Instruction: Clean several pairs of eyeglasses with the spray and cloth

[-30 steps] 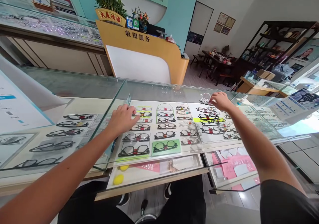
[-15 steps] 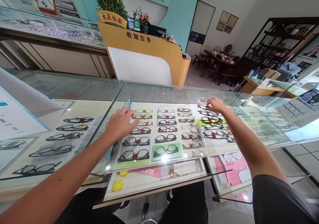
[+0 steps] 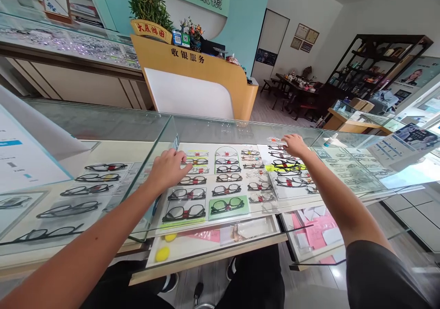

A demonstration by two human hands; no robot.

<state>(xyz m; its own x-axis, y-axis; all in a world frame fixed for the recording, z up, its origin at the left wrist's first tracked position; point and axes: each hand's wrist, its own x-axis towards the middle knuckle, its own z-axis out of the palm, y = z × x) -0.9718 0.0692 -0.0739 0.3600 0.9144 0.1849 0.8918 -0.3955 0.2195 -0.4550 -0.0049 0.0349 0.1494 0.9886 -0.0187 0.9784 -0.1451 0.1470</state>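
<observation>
Reaching across a glass display tabletop (image 3: 103, 121) w/ both arms, a person works inside the case, over a white tray (image 3: 206, 217) of eyeglass frames laid in rows. Left hand (image 3: 168, 169) rests palm down at the tray's left edge, fingers loosely curled, fingertips touching a pair of glasses w/ a red tag (image 3: 193, 161); holding nothing that shows. Right hand (image 3: 294, 145) is at the far right corner of the tray, fingers bent down onto a clear pair of glasses (image 3: 277, 140); can't tell if it grips them or only touches. Just nearer lies a yellow-green pair (image 3: 285, 167). Closer to the person, a green card (image 3: 228, 206) carries a dark pair. Below the tray, two yellow cloths (image 3: 162, 253) sit on a lower shelf. Beyond stands an orange cashier desk (image 3: 195, 66).
</observation>
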